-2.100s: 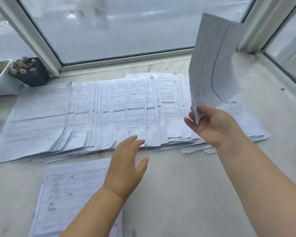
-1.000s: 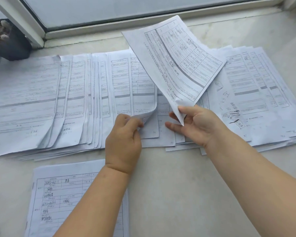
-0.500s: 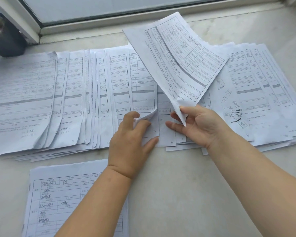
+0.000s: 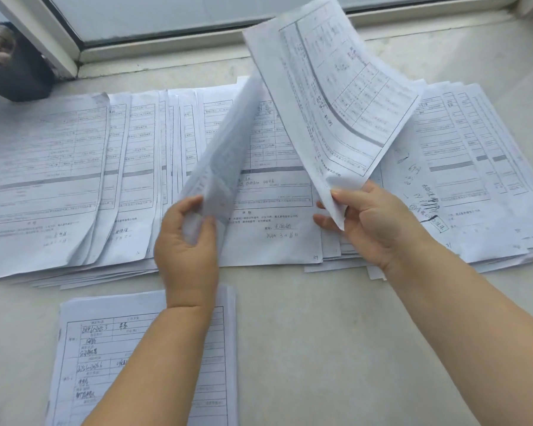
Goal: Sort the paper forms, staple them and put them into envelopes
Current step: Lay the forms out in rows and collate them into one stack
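Printed paper forms lie fanned in an overlapping row [image 4: 74, 179] across the pale stone sill. My left hand [image 4: 186, 250] pinches the lower corner of one sheet [image 4: 225, 149] and holds it lifted edge-on above the row, blurred. My right hand [image 4: 373, 222] grips the bottom corner of another form [image 4: 336, 87], held up and tilted with its printed table facing me. Under the lifted sheets a form with a handwritten signature and date [image 4: 274, 216] lies exposed. A separate small stack of forms [image 4: 142, 358] sits nearer me, partly under my left forearm.
A dark plant pot [image 4: 13, 72] stands at the back left against the white window frame [image 4: 59, 41]. The window ledge [image 4: 197, 41] runs along the back. Bare sill surface [image 4: 320, 348] lies between my forearms.
My left hand went from reaching to curling up a sheet's corner and now has that sheet lifted off the row. My right hand's form has risen slightly and tilted.
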`<state>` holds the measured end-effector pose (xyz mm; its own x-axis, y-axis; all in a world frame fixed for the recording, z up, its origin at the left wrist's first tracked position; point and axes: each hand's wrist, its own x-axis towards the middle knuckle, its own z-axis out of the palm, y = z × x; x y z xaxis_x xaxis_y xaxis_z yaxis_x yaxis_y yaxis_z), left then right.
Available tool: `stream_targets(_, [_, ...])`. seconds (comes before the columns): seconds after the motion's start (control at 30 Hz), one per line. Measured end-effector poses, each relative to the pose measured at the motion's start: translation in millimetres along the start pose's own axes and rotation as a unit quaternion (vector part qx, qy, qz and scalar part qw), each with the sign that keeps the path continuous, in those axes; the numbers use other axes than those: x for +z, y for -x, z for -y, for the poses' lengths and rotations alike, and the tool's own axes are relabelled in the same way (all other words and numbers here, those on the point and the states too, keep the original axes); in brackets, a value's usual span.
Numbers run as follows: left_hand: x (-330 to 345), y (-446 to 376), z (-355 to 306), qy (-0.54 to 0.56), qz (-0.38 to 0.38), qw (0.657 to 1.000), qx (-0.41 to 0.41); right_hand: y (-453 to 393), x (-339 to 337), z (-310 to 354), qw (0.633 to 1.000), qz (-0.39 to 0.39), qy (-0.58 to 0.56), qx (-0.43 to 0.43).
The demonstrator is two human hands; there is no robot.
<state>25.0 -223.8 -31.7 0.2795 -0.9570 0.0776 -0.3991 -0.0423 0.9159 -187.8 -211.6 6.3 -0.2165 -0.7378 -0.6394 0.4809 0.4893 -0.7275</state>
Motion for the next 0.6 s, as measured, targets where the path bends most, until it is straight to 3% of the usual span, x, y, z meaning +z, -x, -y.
stream_targets(0.07, [-8,-4,-1,0.023,-0.065,0.998,-0.015,8,-7,11,0.977,-0.053,0.188,-0.079])
stream_targets(0.13, [-15,-9,0,0.028,-0.104,0.994,-0.016,20,-18,25,0.891,-0.106,0.413,-0.156])
stream_targets(0.17, [-18,-11,2,0.029,-0.119,0.992,-0.017,26,-22,32,0.858,-0.112,0.474,-0.166])
stream_targets(0.23, [-24,-14,3,0.036,-0.135,0.990,-0.025,34,-26,39,0.838,-0.082,0.518,-0.150])
stream_targets(0.33, [-30,-16,1,0.040,-0.142,0.989,-0.022,31,-21,33,0.839,-0.034,0.532,-0.107])
stream_targets(0.43, [-34,-18,-3,0.029,-0.123,0.992,0.001,18,-7,20,0.864,0.007,0.498,-0.068])
stream_targets(0.6, [-25,-12,-14,0.049,-0.006,0.997,0.054,-8,15,4,0.931,0.060,0.359,0.006])
